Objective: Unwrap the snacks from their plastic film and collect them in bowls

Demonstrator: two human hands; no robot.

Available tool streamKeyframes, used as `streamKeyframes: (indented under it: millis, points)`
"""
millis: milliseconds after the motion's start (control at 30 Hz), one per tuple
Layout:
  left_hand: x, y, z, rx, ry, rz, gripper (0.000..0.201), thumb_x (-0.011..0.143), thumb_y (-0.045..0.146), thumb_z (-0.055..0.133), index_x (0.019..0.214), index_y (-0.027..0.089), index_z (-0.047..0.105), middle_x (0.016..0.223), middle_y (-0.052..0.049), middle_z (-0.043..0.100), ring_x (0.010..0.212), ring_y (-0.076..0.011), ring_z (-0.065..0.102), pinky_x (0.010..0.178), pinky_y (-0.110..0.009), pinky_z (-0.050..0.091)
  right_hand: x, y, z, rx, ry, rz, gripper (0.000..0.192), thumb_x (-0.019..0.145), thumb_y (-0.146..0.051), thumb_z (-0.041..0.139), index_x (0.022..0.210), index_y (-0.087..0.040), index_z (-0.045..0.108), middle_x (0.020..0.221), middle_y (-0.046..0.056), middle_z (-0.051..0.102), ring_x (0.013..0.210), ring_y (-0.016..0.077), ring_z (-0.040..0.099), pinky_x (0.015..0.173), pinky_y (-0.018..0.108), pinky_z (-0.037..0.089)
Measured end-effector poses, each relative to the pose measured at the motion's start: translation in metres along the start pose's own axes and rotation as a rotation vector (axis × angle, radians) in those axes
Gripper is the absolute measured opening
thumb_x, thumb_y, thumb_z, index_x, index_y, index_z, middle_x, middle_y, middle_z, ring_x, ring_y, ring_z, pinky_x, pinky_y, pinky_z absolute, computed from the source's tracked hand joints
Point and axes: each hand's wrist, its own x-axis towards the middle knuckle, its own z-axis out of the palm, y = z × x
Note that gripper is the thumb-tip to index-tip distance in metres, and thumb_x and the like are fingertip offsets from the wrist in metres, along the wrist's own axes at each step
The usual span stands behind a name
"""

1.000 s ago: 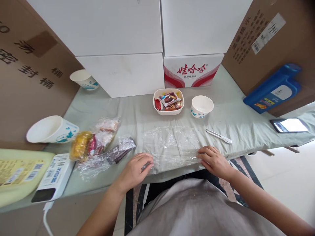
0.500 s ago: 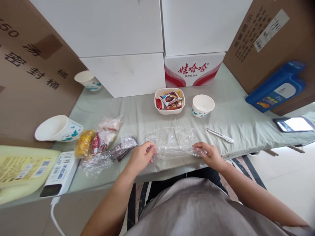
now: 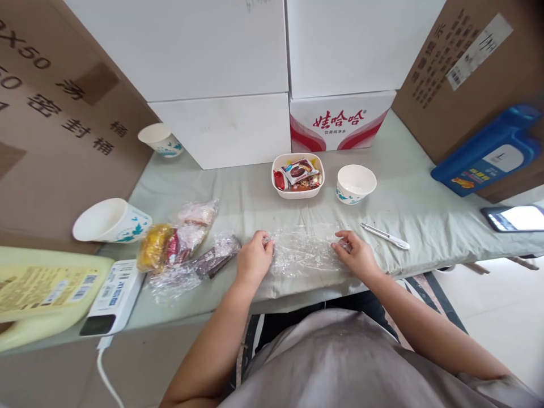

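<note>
Boxes: white boxes and a red-printed carton stand stacked well beyond both hands, walling off the back of the work area.
Desk: the desk, under a pale cloth, carries everything; the hands work at its near edge.
Plastic sheet: a clear sheet of plastic wrap lies flat on the desk between the two hands, crumpled and folded over on itself. Each hand holds one end, which keeps the limp film stretched and under control.
Left hand: the left hand is curled, fingers pinching the left end of the sheet.
Right hand: the right hand is likewise pinching the right end, fingertips pressed onto the film.
Wrapped snacks: a heap of snacks in clear wrap lies just to the left of the left hand.
Tray: a white tray of sweets sits beyond the hands, near the middle.
Bowl: an empty paper bowl stands beyond the right hand, beside the tray.
Pen: a white pen lies just right of the right hand, apart from it.
</note>
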Motion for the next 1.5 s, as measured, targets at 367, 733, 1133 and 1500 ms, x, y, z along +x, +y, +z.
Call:
streamKeyframes:
  millis: [367, 733, 1133, 1500]
  points:
    - [-0.004, 0.005, 0.008, 0.261, 0.027, 0.038, 0.027, 0.097, 0.034, 0.039, 0.105, 0.02, 0.06, 0.079, -0.008, 0.071, 0.073, -0.0252, 0.068, 0.06, -0.029, 0.04, 0.019, -0.011, -0.006, -0.508, 0.018, 0.023, 0.033, 0.099, -0.038, 0.032, 0.101, -0.02, 0.06, 0.082, 0.007, 0.07, 0.077, 0.0233, 0.066, 0.066, 0.03, 0.041]
    - [-0.012, 0.027, 0.004, 0.184, 0.308, 0.483, 0.024, 0.094, 0.027, 0.045, 0.098, 0.017, 0.066, 0.099, -0.013, 0.067, 0.096, -0.0273, 0.063, 0.085, -0.041, 0.046, 0.026, -0.014, 0.015, -0.782, -0.049, 0.038, 0.029, 0.099, -0.039, 0.037, 0.103, -0.017, 0.055, 0.089, 0.011, 0.071, 0.076, 0.0242, 0.068, 0.06, 0.03, 0.039]
    - [-0.023, 0.033, 0.053, 0.204, -0.117, 0.749, 0.068, 0.089, 0.056, 0.051, 0.149, 0.03, 0.032, 0.16, -0.005, 0.024, 0.149, -0.0369, 0.007, 0.116, -0.065, 0.008, 0.034, -0.003, -0.034, -0.672, 0.083, -0.202, 0.037, 0.097, -0.036, 0.043, 0.12, -0.014, 0.061, 0.119, 0.017, 0.064, 0.114, 0.0302, 0.057, 0.095, 0.042, 0.041]
    - [-0.035, -0.039, 0.03, 0.288, 0.035, 0.593, 0.079, 0.088, 0.059, 0.052, 0.15, 0.017, 0.031, 0.158, -0.016, 0.025, 0.146, -0.0368, 0.02, 0.116, -0.059, 0.022, 0.019, 0.016, 0.005, -0.704, -0.281, -0.63, 0.064, 0.095, -0.053, 0.042, 0.15, -0.022, 0.033, 0.156, 0.008, 0.032, 0.146, 0.0307, 0.02, 0.116, 0.054, 0.016]
